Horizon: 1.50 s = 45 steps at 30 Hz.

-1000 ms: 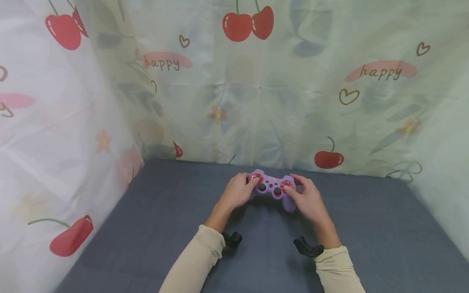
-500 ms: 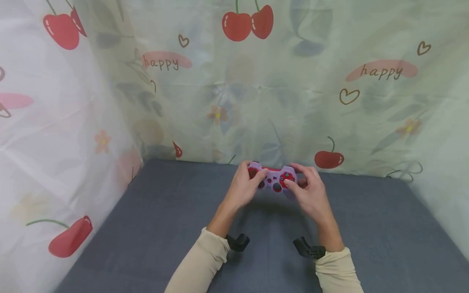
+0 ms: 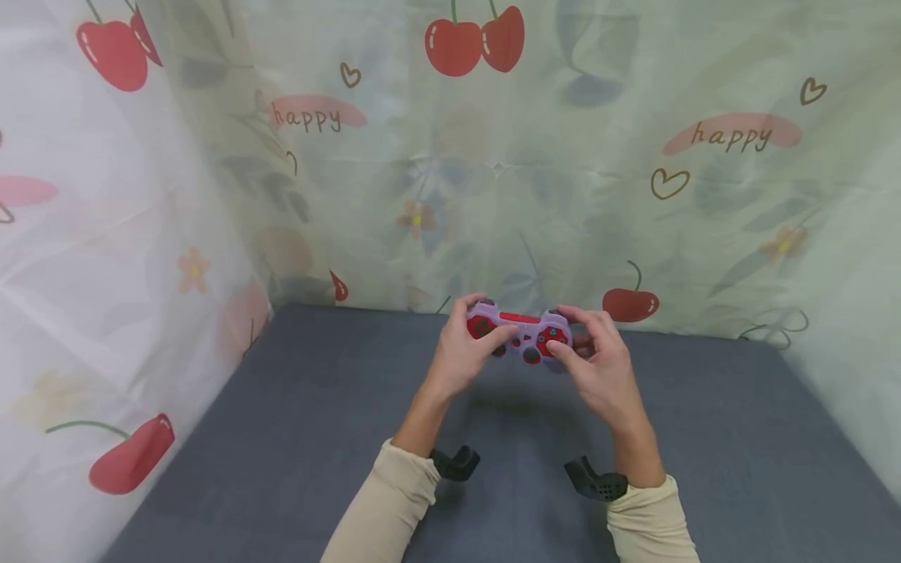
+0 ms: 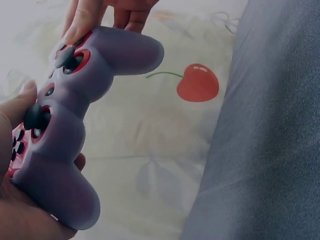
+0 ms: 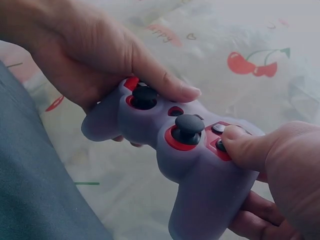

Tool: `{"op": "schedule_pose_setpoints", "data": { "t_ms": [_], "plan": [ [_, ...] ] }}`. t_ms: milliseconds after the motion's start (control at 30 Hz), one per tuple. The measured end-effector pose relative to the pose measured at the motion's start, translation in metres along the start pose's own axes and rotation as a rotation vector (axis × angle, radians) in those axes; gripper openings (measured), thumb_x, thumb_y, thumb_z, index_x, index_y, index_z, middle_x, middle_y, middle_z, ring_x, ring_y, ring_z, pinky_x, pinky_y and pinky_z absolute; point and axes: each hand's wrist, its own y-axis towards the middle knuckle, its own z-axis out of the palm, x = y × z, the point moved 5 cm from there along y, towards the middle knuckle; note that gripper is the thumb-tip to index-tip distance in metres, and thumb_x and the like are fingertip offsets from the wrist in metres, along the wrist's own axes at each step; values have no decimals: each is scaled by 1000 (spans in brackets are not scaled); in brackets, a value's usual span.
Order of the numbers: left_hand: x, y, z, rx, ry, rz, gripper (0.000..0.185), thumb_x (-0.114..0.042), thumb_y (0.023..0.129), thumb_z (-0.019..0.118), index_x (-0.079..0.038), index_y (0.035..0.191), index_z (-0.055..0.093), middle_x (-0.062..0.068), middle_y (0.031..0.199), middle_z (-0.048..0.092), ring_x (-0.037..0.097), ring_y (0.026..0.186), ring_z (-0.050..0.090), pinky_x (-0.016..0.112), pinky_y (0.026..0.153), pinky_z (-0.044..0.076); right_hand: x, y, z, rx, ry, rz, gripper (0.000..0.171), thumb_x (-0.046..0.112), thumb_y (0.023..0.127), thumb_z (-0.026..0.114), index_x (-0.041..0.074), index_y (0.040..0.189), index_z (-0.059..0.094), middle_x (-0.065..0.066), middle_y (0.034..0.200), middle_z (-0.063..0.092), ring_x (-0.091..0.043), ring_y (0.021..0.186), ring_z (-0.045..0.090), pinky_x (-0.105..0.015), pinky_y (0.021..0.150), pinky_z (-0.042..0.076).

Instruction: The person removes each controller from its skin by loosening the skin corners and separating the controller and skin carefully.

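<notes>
A: What has been changed over the last second?

B: At the controller's left, that end is gripped by the left hand (image 3: 456,352), and the left thumb (image 3: 497,337) has been slid inward. The controller (image 3: 529,328) has been raised and tipped, so that its red strip (image 3: 519,318) is shown. At its right, that end is pinched between thumb and fingers by the right hand (image 3: 604,367), the thumb laid on the buttons (image 5: 217,128).

A: And what is meant by that?

B: Its weight, it seems, is now borne by both hands, off the table (image 3: 317,407).

A: How is the room dressed?

B: Left of the controller, a white cloth (image 3: 134,320) is hung, printed with cherries. Beneath it, the dark grey table is shadowed. Behind it, a greenish cloth (image 3: 486,195) is lettered "happy" twice.
</notes>
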Motion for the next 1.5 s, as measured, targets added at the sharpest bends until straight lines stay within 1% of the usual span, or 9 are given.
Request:
{"op": "schedule_pose_setpoints", "data": {
  "t_ms": [200,433,633,833,967,1067,1167,1300,1500],
  "plan": [
    [-2,-4,-3,23,27,-17,75,-41,83,84,-23,143,42,5,118,63,21,90,71,36,80,62,0,-3,2,18,1,-24,52,7,88,78,10,137,61,-9,114,57,-6,85,67,-9,76,53],
    [-9,-7,-7,51,55,0,77,-36,81,87,-18,140,41,5,117,63,24,86,72,34,78,62,4,-4,1,26,1,-56,51,6,89,77,10,136,61,-9,118,59,-23,89,72,-7,80,52],
    [-7,-10,-8,85,141,-3,76,-34,79,89,-21,139,45,3,122,62,20,95,69,32,80,61,5,-8,1,60,-8,-19,48,4,88,77,6,133,61,-12,117,58,-28,94,73,-5,81,51],
    [-7,-10,-8,101,199,-5,68,-35,79,89,-19,134,54,4,114,66,20,90,69,32,76,60,3,-10,2,115,17,13,49,1,88,77,4,134,59,-14,120,55,-30,99,72,-6,84,51],
    [-9,-10,-11,87,217,-15,67,-36,78,90,-18,132,55,2,114,66,20,92,68,32,77,59,2,-10,2,162,8,27,48,7,90,76,7,135,59,-12,120,55,-28,99,71,-7,85,51],
    [-10,-10,-13,83,241,-18,68,-36,77,91,-18,132,56,1,115,66,20,95,66,32,78,60,2,-10,3,196,-8,43,47,12,92,76,8,135,59,-12,120,55,-26,98,72,-13,86,55],
    [-11,-10,-14,97,271,-12,66,-35,77,91,-19,130,57,1,115,66,20,97,65,32,78,60,3,-10,4,235,-54,39,48,16,91,77,8,135,59,-13,122,54,-26,98,71,-29,87,61],
    [-12,-11,-14,118,314,7,60,-34,77,90,-22,128,60,1,112,67,20,96,66,31,75,60,7,-11,9,279,-111,-4,43,15,91,77,10,131,64,-11,123,53,-24,102,66,-45,88,61],
    [-13,-10,-15,130,359,13,57,-39,76,90,-24,125,65,-1,104,71,19,87,68,32,72,59,8,-10,12,257,-136,-94,34,11,89,78,12,122,72,-9,122,56,-21,104,61,-45,85,62]
  ]
}}
